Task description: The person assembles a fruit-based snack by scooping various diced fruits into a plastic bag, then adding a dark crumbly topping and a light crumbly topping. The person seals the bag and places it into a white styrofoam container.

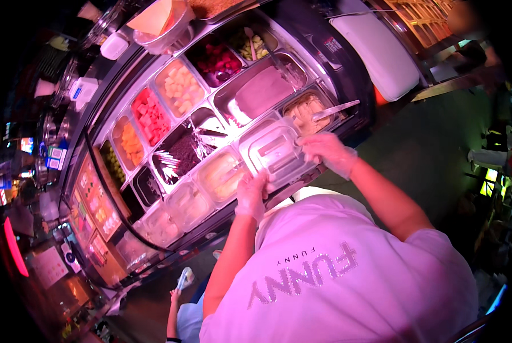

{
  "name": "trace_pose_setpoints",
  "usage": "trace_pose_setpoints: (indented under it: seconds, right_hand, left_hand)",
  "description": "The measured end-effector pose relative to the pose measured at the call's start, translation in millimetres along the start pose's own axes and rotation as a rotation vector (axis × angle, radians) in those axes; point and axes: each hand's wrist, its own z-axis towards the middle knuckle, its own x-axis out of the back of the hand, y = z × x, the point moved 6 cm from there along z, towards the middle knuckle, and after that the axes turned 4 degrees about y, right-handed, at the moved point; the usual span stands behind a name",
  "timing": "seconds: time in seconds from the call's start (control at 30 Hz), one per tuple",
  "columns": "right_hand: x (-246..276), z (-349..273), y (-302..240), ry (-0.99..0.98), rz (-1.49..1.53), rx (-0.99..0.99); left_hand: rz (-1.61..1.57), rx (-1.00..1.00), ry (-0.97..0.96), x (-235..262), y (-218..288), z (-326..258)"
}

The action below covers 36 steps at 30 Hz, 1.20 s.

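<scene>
Both hands wear clear plastic gloves at the near edge of a food counter. Between them is a clear rectangular plastic lid [274,153] with a raised handle in its middle, over the near row of tubs. My right hand [327,152] is closed on its right end. At its left near corner, my left hand [252,193] is closed with the fingers against the rim; some fingertips are hidden. Just left is a tub of pale yellow food [221,174]. Beyond my right hand stands a tub of pale beige pieces [306,110] with a clear-handled utensil [337,110] in it.
Farther back are metal pans of orange-yellow cubes [180,87], pink-red cubes [151,117], dark red pieces [215,60] and smooth purple-grey food [262,91]. Lidded tubs [188,206] continue left. A white padded board [376,56] lies right. Another person's hand [176,295] shows lower left.
</scene>
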Motion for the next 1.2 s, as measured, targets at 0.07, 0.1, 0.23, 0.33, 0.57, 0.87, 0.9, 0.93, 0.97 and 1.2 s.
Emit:
trace_pose_setpoints:
  seconds: [0.07, 0.1, 0.23, 0.33, 0.57, 0.87, 0.9, 0.93, 0.97, 1.2]
  right_hand:
    - [53, -1, -1, 0.507, -0.029, -0.136]
    - [80, -3, 2, 0.662, 0.052, -0.105]
    - [138, 19, -5, 0.827, 0.17, -0.113]
    - [147, 44, -23, 0.754, -0.04, 0.045]
    - [168, 78, -31, 0.714, -0.094, 0.188]
    - [142, 68, -33, 0.888, -0.022, 0.162]
    - [143, 69, -36, 0.877, -0.12, 0.172]
    - [144, 70, -39, 0.865, -0.217, 0.181]
    - [143, 72, -42, 0.847, -0.317, 0.19]
    - [134, 97, -76, 0.586, -1.724, 0.373]
  left_hand:
    - [-0.05, -0.108, -0.028, -24, 17, -13]
    - [-0.027, -0.088, -0.042, -36, 22, -16]
    - [-0.013, -0.005, -0.178, -92, 33, -9]
    - [-0.057, 0.137, -0.284, -128, 14, 16]
    - [0.037, 0.165, -0.233, -158, -8, 89]
    - [-0.158, 0.175, -0.001, -145, -18, 92]
    - [-0.175, 0.176, 0.026, -148, -17, 91]
    - [-0.14, 0.159, 0.03, -151, -19, 94]
    - [-0.108, 0.143, 0.038, -151, -26, 101]
    - [0.967, -0.493, 0.207, -144, 10, 135]
